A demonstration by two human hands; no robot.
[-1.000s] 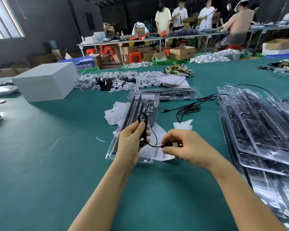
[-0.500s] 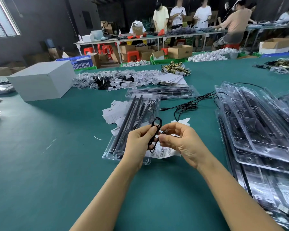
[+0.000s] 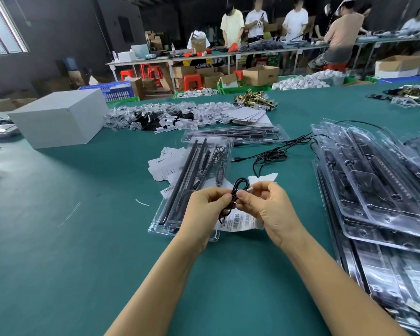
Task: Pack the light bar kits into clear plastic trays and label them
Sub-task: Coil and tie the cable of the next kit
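Pinching: left hand (image 3: pixel 207 209) and right hand (image 3: pixel 264 207) both clamp a coiled black cable (image 3: pixel 237 194) between thumb and fingers, held up just above the table.
Cable: a loop pokes up over the fingertips, a tail hangs down between the palms, and a pale plug end (image 3: pixel 249 189) sticks out beside the right thumb.
Right under the grip: barcode label sheet (image 3: pixel 238 220), lying partly on the near corner of the open tray (image 3: pixel 215 141).
Open tray: clear plastic, long black light bars (image 3: pixel 187 175) seated inside with a small controller (image 3: pixel 220 177); its near end is hidden behind the left hand.
Left of tray: a loose pile of white paper slips (image 3: pixel 161 167).
Beyond: a second filled tray (image 3: pixel 235 135) lying crosswise, a tangle of black wire (image 3: pixel 270 155) to its right.
Far right: a deep stack of clear trays (image 3: pixel 378 190), well apart from the hands.
Further off: white box (image 3: pixel 58 117), heaps of small bagged parts (image 3: pixel 170 117) on the green table (image 3: pixel 58 238).
Background: people (image 3: pixel 232 25) at a long bench.
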